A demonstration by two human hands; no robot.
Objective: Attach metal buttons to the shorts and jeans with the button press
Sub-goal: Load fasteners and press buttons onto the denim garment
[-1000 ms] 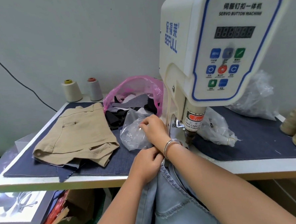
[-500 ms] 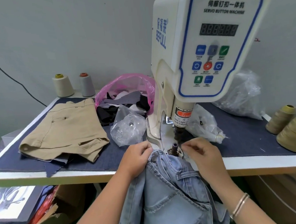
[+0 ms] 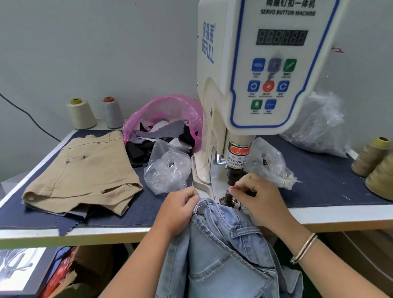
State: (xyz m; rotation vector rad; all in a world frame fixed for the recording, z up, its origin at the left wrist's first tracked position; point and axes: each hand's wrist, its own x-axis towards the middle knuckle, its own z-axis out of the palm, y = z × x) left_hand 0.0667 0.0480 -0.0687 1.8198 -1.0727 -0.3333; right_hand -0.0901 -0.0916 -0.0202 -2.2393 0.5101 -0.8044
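The white button press (image 3: 266, 64) stands on the table, its ram (image 3: 235, 171) above a dark lower die post (image 3: 227, 198). Light blue jeans (image 3: 220, 251) hang over the table's front edge, with the waistband up against the die. My left hand (image 3: 178, 209) grips the waistband just left of a metal button (image 3: 201, 209) set in the denim. My right hand (image 3: 258, 195) pinches a small metal button piece at the top of the die post, under the ram. Khaki shorts (image 3: 82, 176) lie flat on the left of the table.
A clear bag of buttons (image 3: 169, 171) and a pink bag of fabric scraps (image 3: 164, 125) sit left of the press. More clear bags (image 3: 267, 163) lie to its right. Thread cones stand at the back left (image 3: 82, 114) and far right (image 3: 390, 178). A cardboard box (image 3: 68, 285) sits below the table.
My right hand left the clear bag and moved right to the die post under the ram. The jeans waistband came up onto the table edge in my left hand.
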